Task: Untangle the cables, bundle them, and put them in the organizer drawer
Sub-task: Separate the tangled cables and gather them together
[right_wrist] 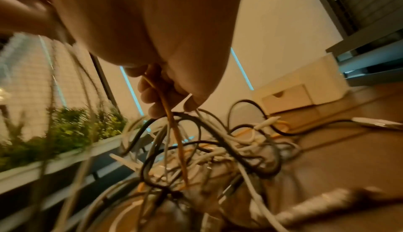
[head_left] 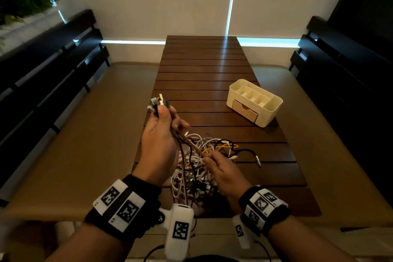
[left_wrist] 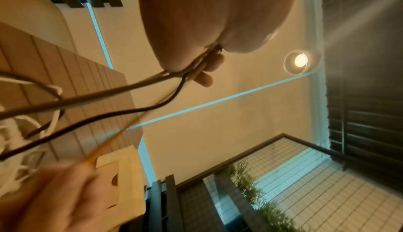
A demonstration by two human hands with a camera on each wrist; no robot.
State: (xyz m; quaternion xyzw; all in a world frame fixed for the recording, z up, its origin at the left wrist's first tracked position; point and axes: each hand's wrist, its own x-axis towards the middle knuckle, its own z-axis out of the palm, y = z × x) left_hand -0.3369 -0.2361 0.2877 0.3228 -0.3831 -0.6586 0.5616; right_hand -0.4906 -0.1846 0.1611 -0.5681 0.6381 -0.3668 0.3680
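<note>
A tangle of white, black and orange cables (head_left: 202, 161) lies on the near part of the wooden table (head_left: 204, 66). My left hand (head_left: 163, 121) is raised above it and grips several cable ends, with plugs (head_left: 159, 102) sticking up past the thumb. My right hand (head_left: 214, 164) pinches an orange cable (right_wrist: 172, 125) that runs taut up to the left hand (left_wrist: 205, 68). The cream organizer (head_left: 255, 102) stands at the right of the table, and its small drawer (head_left: 245, 110) is closed.
A black cable with a metal jack plug (head_left: 258, 158) trails to the right of the tangle. Dark benches (head_left: 42, 70) flank the table on both sides. A planter with green plants (right_wrist: 65, 137) is off to the left.
</note>
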